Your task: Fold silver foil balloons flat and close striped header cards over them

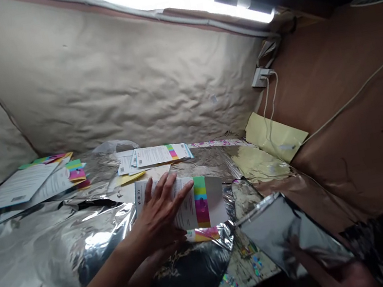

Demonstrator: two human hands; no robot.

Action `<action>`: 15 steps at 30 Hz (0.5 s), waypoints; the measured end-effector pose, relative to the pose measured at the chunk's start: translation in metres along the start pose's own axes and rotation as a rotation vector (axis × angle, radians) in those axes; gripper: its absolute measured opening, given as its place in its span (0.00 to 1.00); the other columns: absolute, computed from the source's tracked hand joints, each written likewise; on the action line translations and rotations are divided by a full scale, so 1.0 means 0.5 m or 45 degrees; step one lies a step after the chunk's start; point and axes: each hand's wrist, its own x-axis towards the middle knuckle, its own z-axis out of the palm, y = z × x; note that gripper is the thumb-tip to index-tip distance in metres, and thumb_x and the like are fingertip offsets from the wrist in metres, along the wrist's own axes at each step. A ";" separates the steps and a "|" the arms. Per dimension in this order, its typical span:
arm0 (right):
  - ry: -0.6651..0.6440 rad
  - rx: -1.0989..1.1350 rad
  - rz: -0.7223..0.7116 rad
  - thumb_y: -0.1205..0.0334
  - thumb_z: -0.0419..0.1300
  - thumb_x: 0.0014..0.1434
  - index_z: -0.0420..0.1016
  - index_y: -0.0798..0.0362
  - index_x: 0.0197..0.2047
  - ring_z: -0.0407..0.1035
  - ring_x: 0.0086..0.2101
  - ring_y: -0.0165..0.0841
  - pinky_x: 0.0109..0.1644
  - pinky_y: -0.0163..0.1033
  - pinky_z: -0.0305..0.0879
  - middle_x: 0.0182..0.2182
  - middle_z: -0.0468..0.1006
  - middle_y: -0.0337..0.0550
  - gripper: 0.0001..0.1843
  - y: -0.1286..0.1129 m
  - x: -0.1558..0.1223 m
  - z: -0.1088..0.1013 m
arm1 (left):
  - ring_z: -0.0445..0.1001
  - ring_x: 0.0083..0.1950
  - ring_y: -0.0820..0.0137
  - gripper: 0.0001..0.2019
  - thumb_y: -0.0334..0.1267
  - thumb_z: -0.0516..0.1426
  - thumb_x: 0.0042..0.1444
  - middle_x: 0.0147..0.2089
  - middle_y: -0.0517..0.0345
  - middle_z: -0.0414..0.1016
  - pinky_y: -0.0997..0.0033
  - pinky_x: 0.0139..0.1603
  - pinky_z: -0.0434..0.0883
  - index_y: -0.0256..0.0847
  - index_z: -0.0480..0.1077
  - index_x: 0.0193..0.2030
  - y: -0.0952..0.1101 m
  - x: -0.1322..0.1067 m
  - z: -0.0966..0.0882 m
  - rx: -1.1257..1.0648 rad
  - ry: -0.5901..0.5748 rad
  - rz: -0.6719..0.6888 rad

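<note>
My left hand (161,210) lies with its fingers spread over a white printed card (188,208), which has a band of green, yellow, blue and magenta stripes. Beneath the card, reflective silver film (108,237) covers the surface, and another striped printed piece (207,233) peeks out below its lower edge. Down at the right, my right hand (348,276) grips a flat silver foil packet (277,232). One finger stretches along the foil, whose shiny face mirrors it. Dimness and blur partly obscure that hand.
Several printed sheets (31,184) are piled at the far left, and a smaller stack of cards (153,156) lies near the papered wall. Yellow paper (275,136) leans in the right corner below a wall socket (260,78) with white cables. A tube light (242,10) glows overhead.
</note>
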 end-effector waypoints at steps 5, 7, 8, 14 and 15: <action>-0.462 -0.220 -0.326 0.49 0.68 0.48 0.77 0.52 0.40 0.77 0.34 0.45 0.40 0.45 0.73 0.32 0.82 0.48 0.19 -0.127 0.086 0.146 | 0.42 0.74 0.43 0.54 0.51 0.70 0.42 0.75 0.40 0.42 0.40 0.70 0.35 0.52 0.47 0.73 0.002 -0.006 -0.005 0.105 0.082 0.082; -0.664 -0.316 -0.343 0.52 0.68 0.49 0.77 0.53 0.34 0.76 0.31 0.43 0.37 0.44 0.70 0.28 0.82 0.46 0.14 -0.148 0.111 0.194 | 0.41 0.74 0.43 0.55 0.48 0.70 0.42 0.75 0.41 0.41 0.40 0.70 0.36 0.54 0.45 0.74 -0.009 -0.010 -0.011 0.164 0.054 0.111; -0.725 -0.338 -0.354 0.52 0.68 0.49 0.77 0.54 0.31 0.75 0.31 0.42 0.36 0.43 0.69 0.27 0.81 0.45 0.13 -0.156 0.124 0.212 | 0.41 0.74 0.43 0.55 0.47 0.70 0.42 0.75 0.40 0.41 0.40 0.70 0.36 0.54 0.45 0.74 -0.016 -0.011 -0.014 0.185 0.043 0.108; -1.223 -0.190 -0.427 0.56 0.70 0.48 0.77 0.56 0.27 0.72 0.30 0.36 0.34 0.38 0.65 0.26 0.79 0.42 0.12 -0.205 0.195 0.293 | 0.43 0.73 0.43 0.52 0.49 0.69 0.44 0.74 0.39 0.45 0.38 0.70 0.36 0.54 0.48 0.73 -0.036 -0.010 -0.009 0.205 0.155 -0.001; -1.216 -0.157 -0.428 0.57 0.70 0.47 0.77 0.56 0.29 0.72 0.29 0.35 0.34 0.38 0.65 0.26 0.79 0.41 0.12 -0.213 0.196 0.307 | 0.43 0.73 0.43 0.52 0.49 0.69 0.44 0.74 0.40 0.44 0.39 0.70 0.36 0.55 0.47 0.73 -0.034 -0.009 -0.007 0.202 0.168 -0.009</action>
